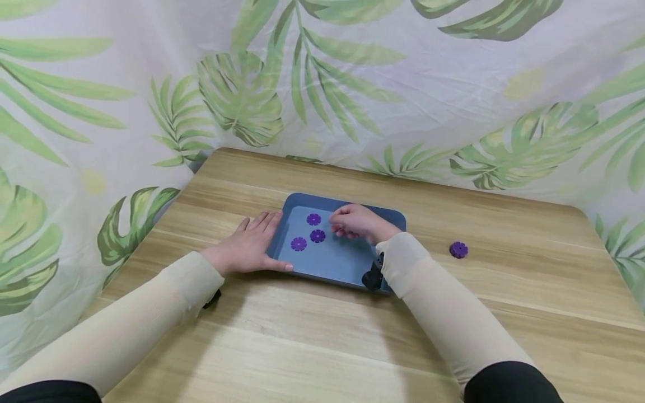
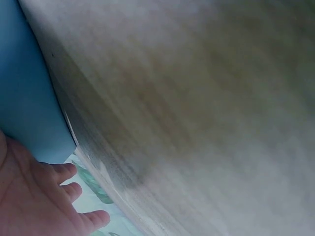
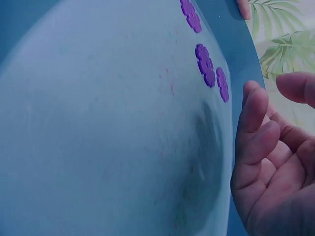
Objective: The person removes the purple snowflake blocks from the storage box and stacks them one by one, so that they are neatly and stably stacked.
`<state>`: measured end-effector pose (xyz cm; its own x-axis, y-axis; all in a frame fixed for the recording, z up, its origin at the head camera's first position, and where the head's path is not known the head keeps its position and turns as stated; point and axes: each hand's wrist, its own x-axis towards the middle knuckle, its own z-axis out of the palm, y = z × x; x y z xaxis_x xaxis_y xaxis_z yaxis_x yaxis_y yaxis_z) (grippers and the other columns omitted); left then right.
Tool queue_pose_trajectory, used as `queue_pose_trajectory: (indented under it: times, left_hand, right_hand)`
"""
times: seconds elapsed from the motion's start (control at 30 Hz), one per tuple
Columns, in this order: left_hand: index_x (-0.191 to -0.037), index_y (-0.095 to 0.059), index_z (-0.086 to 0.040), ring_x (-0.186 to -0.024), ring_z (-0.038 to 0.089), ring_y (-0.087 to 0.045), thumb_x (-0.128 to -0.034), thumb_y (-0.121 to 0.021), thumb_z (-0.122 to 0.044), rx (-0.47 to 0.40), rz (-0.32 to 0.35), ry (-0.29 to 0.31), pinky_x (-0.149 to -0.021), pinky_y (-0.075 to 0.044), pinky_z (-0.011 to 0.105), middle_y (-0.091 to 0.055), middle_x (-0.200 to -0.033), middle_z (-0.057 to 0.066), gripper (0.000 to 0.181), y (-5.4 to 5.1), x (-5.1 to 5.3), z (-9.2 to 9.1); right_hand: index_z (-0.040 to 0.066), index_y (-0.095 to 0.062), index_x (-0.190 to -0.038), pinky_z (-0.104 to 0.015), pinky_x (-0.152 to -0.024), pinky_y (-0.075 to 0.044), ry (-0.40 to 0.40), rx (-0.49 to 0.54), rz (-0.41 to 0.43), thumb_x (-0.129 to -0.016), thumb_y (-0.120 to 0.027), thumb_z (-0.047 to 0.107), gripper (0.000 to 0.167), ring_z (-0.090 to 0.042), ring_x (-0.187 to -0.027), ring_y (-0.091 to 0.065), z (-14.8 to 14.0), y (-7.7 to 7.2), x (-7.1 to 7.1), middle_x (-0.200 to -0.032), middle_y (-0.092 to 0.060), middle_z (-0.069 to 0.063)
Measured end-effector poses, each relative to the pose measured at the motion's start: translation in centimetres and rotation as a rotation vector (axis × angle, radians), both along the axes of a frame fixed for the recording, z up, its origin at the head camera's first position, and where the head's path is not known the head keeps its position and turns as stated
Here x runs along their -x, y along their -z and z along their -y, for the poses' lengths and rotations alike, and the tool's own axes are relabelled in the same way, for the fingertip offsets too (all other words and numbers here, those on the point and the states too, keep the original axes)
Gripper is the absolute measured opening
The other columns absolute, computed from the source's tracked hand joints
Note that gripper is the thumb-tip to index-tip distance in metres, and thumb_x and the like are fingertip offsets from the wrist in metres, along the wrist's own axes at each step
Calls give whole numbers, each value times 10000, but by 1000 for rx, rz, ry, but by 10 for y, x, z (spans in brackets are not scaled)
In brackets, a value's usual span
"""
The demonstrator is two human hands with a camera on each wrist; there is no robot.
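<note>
A blue tray (image 1: 342, 260) holds three flat purple flower-shaped pieces, one at the back (image 1: 313, 219), one in the middle (image 1: 317, 235) and one nearer the front left (image 1: 298, 244). My left hand (image 1: 252, 243) rests at the tray's left side, fingers straight, thumb at the front corner. Over the tray, right of the pieces, is my right hand (image 1: 360, 221) with loosely curled fingers. In the right wrist view, a gap shows between thumb and forefinger, and no piece is visible in the hand (image 3: 278, 172). The left wrist view shows the left palm (image 2: 34, 196) by the tray (image 2: 29, 88).
Another purple piece (image 1: 458, 249), thicker-looking and possibly stacked, lies on the wooden table (image 1: 504, 291) to the right of the tray. A leaf-patterned cloth (image 1: 383, 112) hangs behind the table's back edge and at its left side.
</note>
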<state>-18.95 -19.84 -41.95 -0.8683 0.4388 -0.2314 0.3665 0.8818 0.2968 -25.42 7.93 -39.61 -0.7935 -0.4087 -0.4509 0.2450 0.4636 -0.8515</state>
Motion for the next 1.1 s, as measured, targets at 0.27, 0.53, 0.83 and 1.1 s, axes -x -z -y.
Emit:
queue_pose_trajectory:
  times: [0.27,0.53,0.83,1.1]
  left_hand:
    - [-1632,15,35,-1557,437,-37,-820,-681,-767,0,7,-3,-1187,-54,699,-59,-1701,239,1337,1,-1,-1]
    - [-1634,36,20,-1559,430,-27,-812,-666,-790,8,10,1,-1193,-46,687,-44,-1702,236,1351,2,1,-2]
    - [-1631,20,35,-1554,445,-40,-817,-644,-806,20,1,5,-1185,-57,700,-52,-1701,238,1346,0,1,0]
    - [-1629,8,44,-1556,441,-30,-825,-653,-790,15,13,6,-1184,-58,702,-40,-1708,221,1334,-1,0,-2]
  right_hand:
    - [-4,-644,-1222,-213,-588,-415,-102,-25,47,-1064,-582,160,236,-119,-745,-575,4,6,2,-954,-683,-63]
    - [31,-624,-1198,-224,-592,-451,-141,-82,58,-1024,-652,136,205,-128,-696,-558,10,10,5,-875,-645,-45]
    - [109,-628,-1254,-246,-593,-447,-186,-202,-16,-950,-759,125,332,-137,-707,-582,17,9,7,-795,-642,-37]
    - [118,-660,-1176,-262,-602,-450,-295,-387,-191,-921,-801,162,295,-141,-686,-579,27,1,1,-800,-640,-42]
